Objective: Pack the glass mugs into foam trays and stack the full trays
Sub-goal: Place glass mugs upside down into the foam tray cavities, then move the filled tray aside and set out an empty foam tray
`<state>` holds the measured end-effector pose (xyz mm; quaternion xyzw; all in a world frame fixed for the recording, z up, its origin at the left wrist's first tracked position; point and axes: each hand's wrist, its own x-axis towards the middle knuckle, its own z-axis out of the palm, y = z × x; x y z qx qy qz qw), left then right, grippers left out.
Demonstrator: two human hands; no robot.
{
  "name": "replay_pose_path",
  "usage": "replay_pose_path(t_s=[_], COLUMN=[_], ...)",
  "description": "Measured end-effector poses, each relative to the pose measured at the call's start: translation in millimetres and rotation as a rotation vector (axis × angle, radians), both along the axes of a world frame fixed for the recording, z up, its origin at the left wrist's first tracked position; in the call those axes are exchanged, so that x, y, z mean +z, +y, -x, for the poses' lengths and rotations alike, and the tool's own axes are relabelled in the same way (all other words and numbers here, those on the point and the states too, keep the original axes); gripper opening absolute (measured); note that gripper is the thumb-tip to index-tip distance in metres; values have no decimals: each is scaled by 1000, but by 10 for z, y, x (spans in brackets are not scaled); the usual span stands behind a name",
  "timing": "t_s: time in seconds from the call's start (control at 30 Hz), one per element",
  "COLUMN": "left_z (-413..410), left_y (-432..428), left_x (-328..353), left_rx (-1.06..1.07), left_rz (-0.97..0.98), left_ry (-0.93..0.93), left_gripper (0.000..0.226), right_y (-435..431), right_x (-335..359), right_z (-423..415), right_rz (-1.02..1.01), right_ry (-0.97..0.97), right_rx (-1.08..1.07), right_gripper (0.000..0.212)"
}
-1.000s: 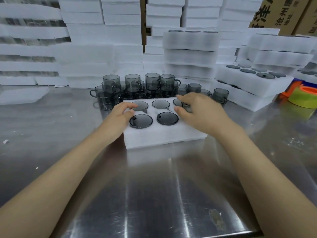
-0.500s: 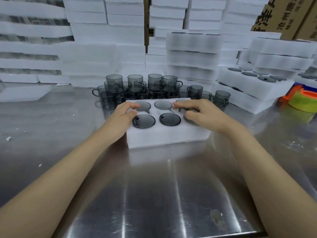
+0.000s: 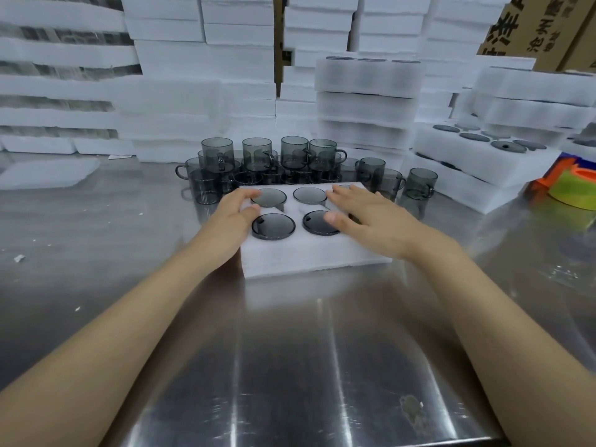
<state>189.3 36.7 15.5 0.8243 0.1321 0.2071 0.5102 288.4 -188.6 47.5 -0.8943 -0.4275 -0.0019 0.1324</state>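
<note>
A white foam tray [image 3: 309, 256] lies on the steel table with dark glass mugs [image 3: 273, 226] set into its holes, bottoms up. My left hand [image 3: 233, 217] rests on the tray's left end, fingers curved over its top beside a mug base. My right hand [image 3: 364, 217] lies flat on the tray's right part, fingers straight, covering the mugs there. Behind the tray stands a cluster of loose smoky glass mugs [image 3: 258, 156], some stacked two high.
Filled foam trays [image 3: 477, 156] are stacked at the right, another stack [image 3: 367, 91] behind the mugs. Walls of empty foam [image 3: 200, 75] fill the back. A green and orange tape roll [image 3: 574, 185] sits at the far right. Cardboard boxes [image 3: 535, 27] stand top right.
My right hand has slid down and flattened over the right side of the tray. My left hand has stayed on the left end.
</note>
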Motion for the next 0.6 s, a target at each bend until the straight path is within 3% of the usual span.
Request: replay_pose_path(t_s=[0.13,0.23,0.3,0.37,0.5,0.6], left_z=[-29,-48,-72,-92,-115,-144], left_y=[43,75,78,62,66,117], left_x=[-26,-46,-49,-60,-96,-128], left_rx=[86,167,204,208,205,185], left_rz=[210,384,456,437,351,359], left_ry=[-72,-116,-145,-155,-188,-204], left_gripper=[49,41,36,33,29,31], right_y=[-40,-39,24,66,-81,-345], right_x=[129,207,138,110,328,550], right_z=[92,158,208,258,287,221], right_rz=[-304,-179,47,119,-10,-251], right_ry=[-53,-35,-171,-247,-248,-313], right_rx=[144,206,242,237,199,88], right_gripper=[38,40,42,38,31,34])
